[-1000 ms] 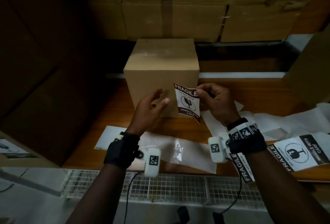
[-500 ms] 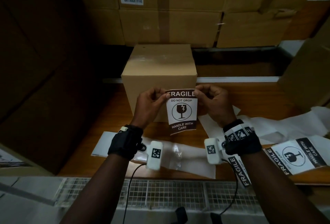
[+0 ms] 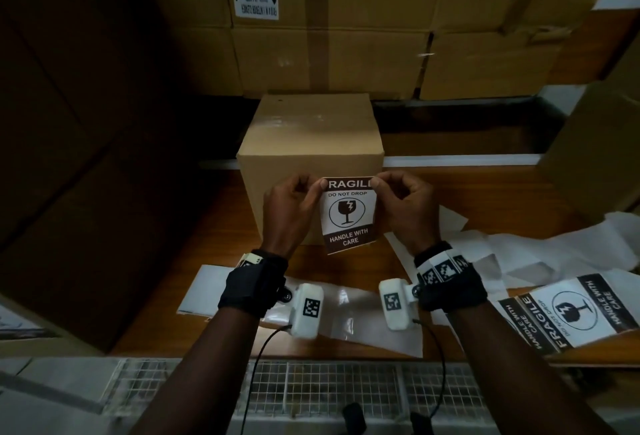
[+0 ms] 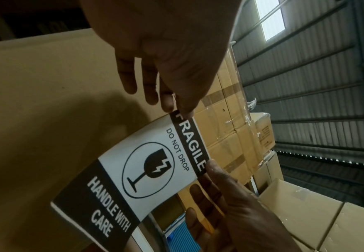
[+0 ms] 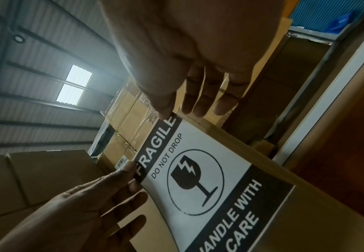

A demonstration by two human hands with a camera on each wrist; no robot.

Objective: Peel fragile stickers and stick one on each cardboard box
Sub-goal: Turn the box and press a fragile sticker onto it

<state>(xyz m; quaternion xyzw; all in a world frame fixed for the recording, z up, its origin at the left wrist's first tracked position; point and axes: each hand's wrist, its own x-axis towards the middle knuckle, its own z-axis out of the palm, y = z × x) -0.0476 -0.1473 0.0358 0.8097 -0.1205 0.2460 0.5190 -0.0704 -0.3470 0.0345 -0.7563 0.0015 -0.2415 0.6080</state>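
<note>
On the wooden counter (image 3: pixel 485 192), one small cardboard box (image 3: pixel 308 143) upright, near face toward the camera, larger stacked cartons (image 3: pixel 346 36) behind. Peeled sticker (image 3: pixel 349 212) held in front of that near face, printed side out, text upright, top band level with the upper part of the face. Left hand (image 3: pixel 294 206) pinching the top left corner between thumb and forefinger; right hand (image 3: pixel 405 206) pinching the top right corner likewise, remaining fingers loosely curled. Lower edge of sticker hanging free, curling slightly away from the cardboard in the left wrist view; contact with the box not confirmed, cannot tell whether any part already adheres. Spent backing paper (image 3: pixel 346 306) lying on counter below the wrists; further stickers (image 3: pixel 571 313) at right, still on their sheet.

Step in hand, as judged: placing the sticker on the box face. Recommended: square the top edge to the box's top edge before touching down; tack the top band first; then smooth downward from centre outward with flat fingers to avoid trapped bubbles and creases. Risk noted: free lower edge folding onto itself or sticking skewed if released early.
</note>
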